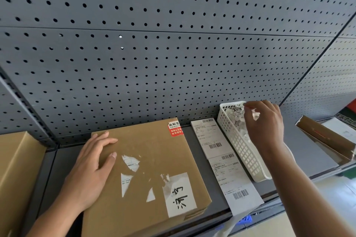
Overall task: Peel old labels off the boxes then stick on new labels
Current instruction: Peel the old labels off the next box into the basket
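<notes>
Labelling task at an intermediate stage of peeling. The cardboard box [154, 146] lies flat on the grey shelf [308, 146], near its front edge, in front of the pegboard wall [173, 54]. On the box top the old label [132, 162] is reduced to several torn white fragments with bare card between them. A white handwritten label [180, 194] near the front corner and a red-and-white sticker [175, 129] at the far corner are largely whole. Peeling therefore appears partly done, and no new label is yet on the box. The left hand [92, 167] rests on the box top with its fingers straight and spread, apparently steadying it and holding nothing. The right hand [264, 127] hangs over the far end of the white lattice basket [240, 146], its fingers curled together and seemingly pinching a small pale scrap [255, 115], probably for discard. The basket, just right of the box, holds a heap of torn label pieces [234, 113]; how deep it runs cannot be judged. Between box and basket lies a strip of new labels [225, 161] printed with barcodes, its near end overhanging the shelf edge. Remaining work, by this view: clear the fragments, then apply a label from the strip. A second carton [13, 169] stands at the left, and an open carton [327, 136] at the right shows contents too unclear to identify.
</notes>
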